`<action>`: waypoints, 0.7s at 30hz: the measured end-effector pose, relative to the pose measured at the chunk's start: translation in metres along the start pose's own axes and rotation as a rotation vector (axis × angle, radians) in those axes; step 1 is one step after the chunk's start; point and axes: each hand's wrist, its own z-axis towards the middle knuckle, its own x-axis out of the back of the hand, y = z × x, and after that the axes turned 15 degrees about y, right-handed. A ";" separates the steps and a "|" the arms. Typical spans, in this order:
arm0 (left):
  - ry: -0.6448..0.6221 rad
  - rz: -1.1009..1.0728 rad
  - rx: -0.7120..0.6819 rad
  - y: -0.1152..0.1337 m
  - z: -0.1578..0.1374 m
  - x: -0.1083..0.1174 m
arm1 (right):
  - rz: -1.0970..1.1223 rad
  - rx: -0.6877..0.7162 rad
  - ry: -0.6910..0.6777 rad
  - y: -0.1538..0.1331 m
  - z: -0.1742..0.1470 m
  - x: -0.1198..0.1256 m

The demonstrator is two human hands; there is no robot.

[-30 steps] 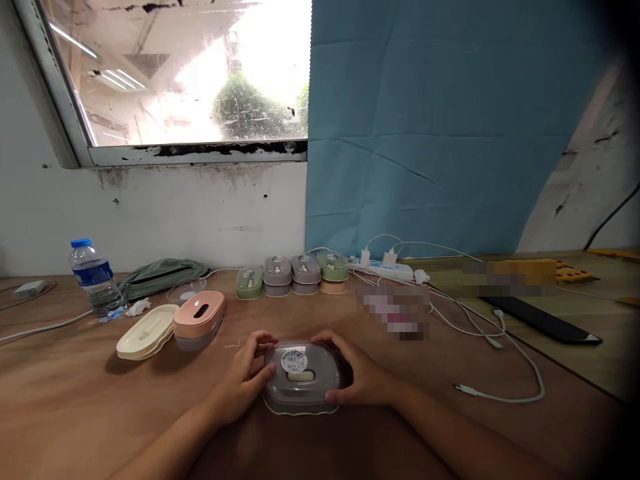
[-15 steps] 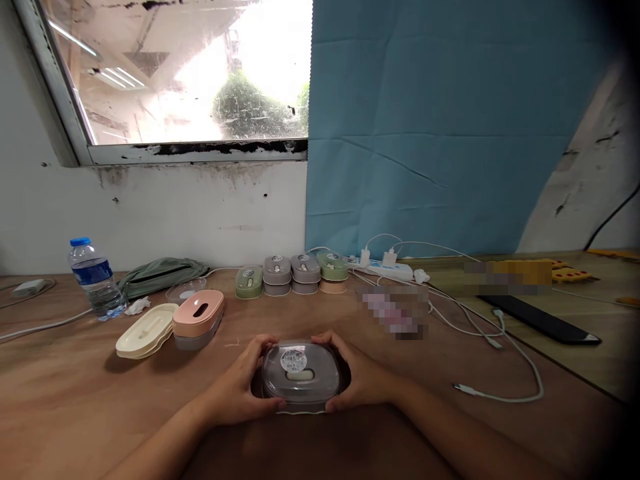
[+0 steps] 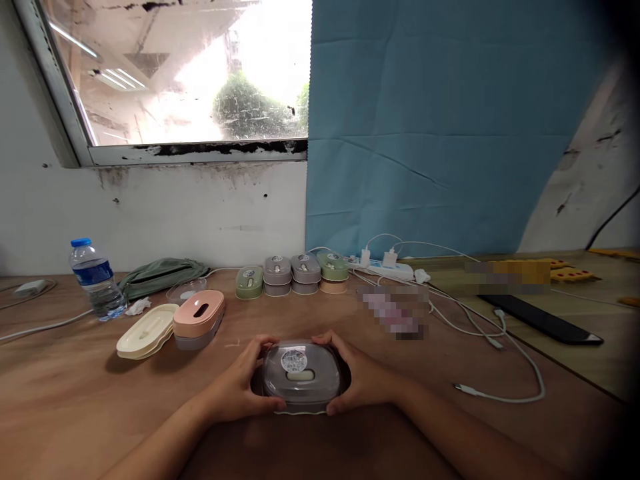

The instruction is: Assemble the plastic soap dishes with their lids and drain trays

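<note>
A grey oval soap box (image 3: 320,383) with a see-through lid lies at the near middle of the table. On its lid are a round patterned sticker and a slot with something pale inside. My left hand (image 3: 253,383) grips its left end, thumb on the near side and fingers at the far side. Around the right end is my right hand (image 3: 353,373), thumb and fingers placed the same way. Whether the box touches the table is hard to tell. Several similar grey and green boxes (image 3: 305,267) stand at the back, some stacked.
Left are a pink-and-grey box (image 3: 199,320), stacked cream trays (image 3: 147,333), a clear lid (image 3: 181,291), a water bottle (image 3: 97,280) and a green pouch (image 3: 163,277). To the right lie white cables (image 3: 533,373), a power strip (image 3: 397,271) and a long black object (image 3: 540,320).
</note>
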 end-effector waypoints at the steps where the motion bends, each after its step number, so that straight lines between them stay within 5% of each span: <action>1: 0.003 -0.005 0.001 -0.001 0.000 0.000 | -0.002 0.000 -0.006 0.001 0.000 0.000; 21: -0.012 0.008 -0.016 -0.002 -0.001 0.000 | -0.031 -0.032 -0.014 -0.001 -0.004 -0.001</action>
